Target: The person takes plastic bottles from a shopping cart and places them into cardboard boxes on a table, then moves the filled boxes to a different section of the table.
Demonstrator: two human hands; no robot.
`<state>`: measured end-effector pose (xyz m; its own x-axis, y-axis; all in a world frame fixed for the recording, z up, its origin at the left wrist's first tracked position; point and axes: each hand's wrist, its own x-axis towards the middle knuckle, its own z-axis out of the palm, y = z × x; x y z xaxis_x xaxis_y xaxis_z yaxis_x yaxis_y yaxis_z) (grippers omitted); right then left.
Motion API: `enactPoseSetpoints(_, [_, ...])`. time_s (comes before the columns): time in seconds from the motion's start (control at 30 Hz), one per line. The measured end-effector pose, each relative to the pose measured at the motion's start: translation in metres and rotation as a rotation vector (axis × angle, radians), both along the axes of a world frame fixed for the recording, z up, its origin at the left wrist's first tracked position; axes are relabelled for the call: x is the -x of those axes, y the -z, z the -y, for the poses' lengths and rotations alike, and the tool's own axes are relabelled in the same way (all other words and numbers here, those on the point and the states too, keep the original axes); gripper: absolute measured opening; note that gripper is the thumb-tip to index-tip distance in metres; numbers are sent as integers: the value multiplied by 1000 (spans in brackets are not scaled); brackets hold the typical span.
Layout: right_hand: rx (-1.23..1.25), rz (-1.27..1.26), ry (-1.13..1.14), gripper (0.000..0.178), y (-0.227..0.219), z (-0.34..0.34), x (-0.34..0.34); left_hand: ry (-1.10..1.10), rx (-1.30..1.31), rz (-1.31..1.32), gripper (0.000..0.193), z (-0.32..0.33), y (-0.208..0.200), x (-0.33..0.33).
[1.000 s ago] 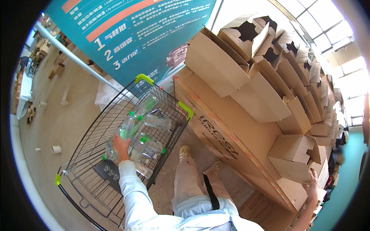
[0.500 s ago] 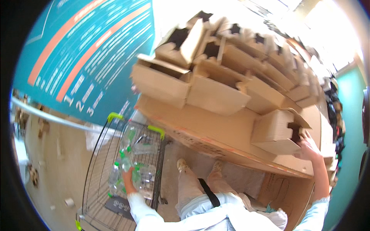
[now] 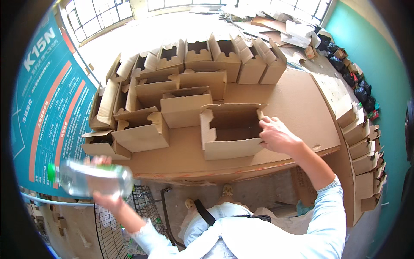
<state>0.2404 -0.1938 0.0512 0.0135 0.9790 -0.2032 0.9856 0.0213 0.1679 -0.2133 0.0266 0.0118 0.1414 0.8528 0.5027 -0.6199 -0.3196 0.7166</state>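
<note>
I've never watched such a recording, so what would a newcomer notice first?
Probably the clear, green-capped bottle, held sideways in the left hand at lower left. Next, the open box near the middle, its right edge held by the right hand. Behind it and to its left, more open boxes crowd together, beside a teal banner.

The left hand [image 3: 108, 200] holds 1 green-capped bottle [image 3: 97, 178]; the right hand [image 3: 276, 135] grips 1 open box [image 3: 233, 149].

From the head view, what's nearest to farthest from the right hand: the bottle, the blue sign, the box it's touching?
1. Box: touching the right hand.
2. Bottle: left, in the left hand.
3. Blue sign: far left, behind the bottle.
</note>
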Motion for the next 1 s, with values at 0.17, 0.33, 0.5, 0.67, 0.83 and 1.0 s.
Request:
enactPoseSetpoints(0.17, [-168,-123,56,24,16,23,-15,498,-316,-516,79,30,-76,-234])
enactPoseSetpoints(0.33, [-376,-316,224,19,42,41,-22,681,-691,-1478,68,49,-55,-343])
enactPoseSetpoints(0.5, [-452,-508,173,14,43,37,-12,972,-860,-1998,90,14,11,-377])
enactPoseSetpoints(0.67, [-348,-476,159,9,50,34,-15,1046,-1057,-2185,61,24,65,-398])
enactPoseSetpoints(0.83, [-415,-503,100,14,44,30,-19,1266,-1228,-2064,53,23,85,-399])
enactPoseSetpoints(1.0, [-341,-529,139,12,38,29,-15,1363,-1005,-1977,54,13,61,-379])
